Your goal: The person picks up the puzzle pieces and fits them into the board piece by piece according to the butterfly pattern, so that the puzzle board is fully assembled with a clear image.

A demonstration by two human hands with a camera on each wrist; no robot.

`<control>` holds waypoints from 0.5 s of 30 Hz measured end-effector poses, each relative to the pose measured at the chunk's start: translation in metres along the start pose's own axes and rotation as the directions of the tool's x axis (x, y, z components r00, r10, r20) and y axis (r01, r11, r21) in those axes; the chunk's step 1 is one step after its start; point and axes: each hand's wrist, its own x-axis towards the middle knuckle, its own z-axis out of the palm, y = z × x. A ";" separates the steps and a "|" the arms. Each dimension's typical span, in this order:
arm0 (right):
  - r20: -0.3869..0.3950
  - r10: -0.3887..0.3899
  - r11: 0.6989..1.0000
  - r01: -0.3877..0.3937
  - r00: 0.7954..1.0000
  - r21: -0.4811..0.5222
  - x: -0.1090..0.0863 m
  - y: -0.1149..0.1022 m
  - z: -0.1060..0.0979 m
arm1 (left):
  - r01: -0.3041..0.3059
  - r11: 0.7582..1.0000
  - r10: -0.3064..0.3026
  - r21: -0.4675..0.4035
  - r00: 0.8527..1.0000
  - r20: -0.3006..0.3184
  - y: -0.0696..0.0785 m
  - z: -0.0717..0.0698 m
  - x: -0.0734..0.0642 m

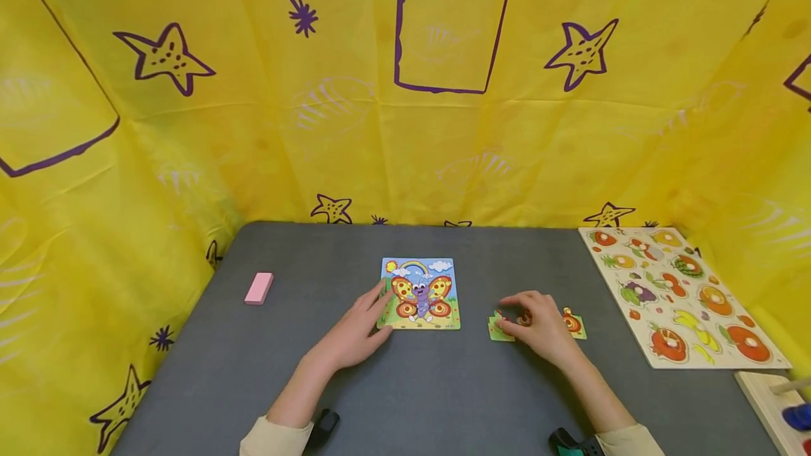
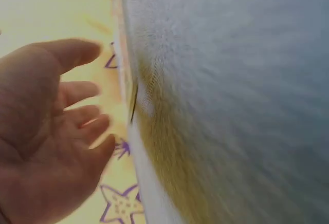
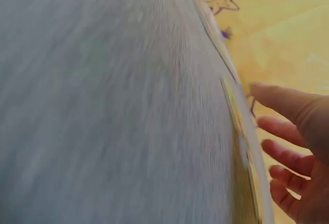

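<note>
A square butterfly picture puzzle [image 1: 421,301] lies flat at the middle of the table. My left hand [image 1: 355,333] rests at its left edge, the fingertips over the border and the fingers loosely bent. To the right, my right hand [image 1: 538,324] hovers low over loose puzzle pieces [image 1: 498,329], thumb and forefinger apart above a green-edged one. Another piece with an orange-red swirl [image 1: 575,324] shows beyond the knuckles; the hand covers part of the group. In the right wrist view the fingers [image 3: 285,154] are spread and nothing shows between them.
A pink block [image 1: 259,288] lies at the left. On the right are a wooden fruit peg board [image 1: 624,259] and, at the near corner, a wooden toy base [image 1: 757,400] with a blue part. A yellow patterned curtain [image 1: 355,146] stands behind the grey table [image 1: 443,400].
</note>
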 end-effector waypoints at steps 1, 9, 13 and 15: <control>0.008 -0.006 1.000 0.006 1.000 -0.008 -0.004 0.002 -0.002 | 0.015 1.000 -0.015 -0.010 1.000 0.022 0.000 -0.001 -0.008; 0.031 -0.076 0.997 0.077 0.997 -0.028 -0.016 0.009 -0.004 | 0.067 0.997 -0.062 -0.027 0.987 0.150 -0.003 -0.001 -0.037; 0.024 -0.055 0.998 0.056 0.998 -0.010 -0.016 0.008 -0.002 | 0.068 0.998 -0.067 0.000 0.987 0.146 -0.004 0.001 -0.036; 0.033 -0.025 1.000 0.025 0.999 -0.006 -0.015 0.006 -0.003 | 0.068 0.998 -0.068 0.003 0.987 0.145 -0.004 0.002 -0.036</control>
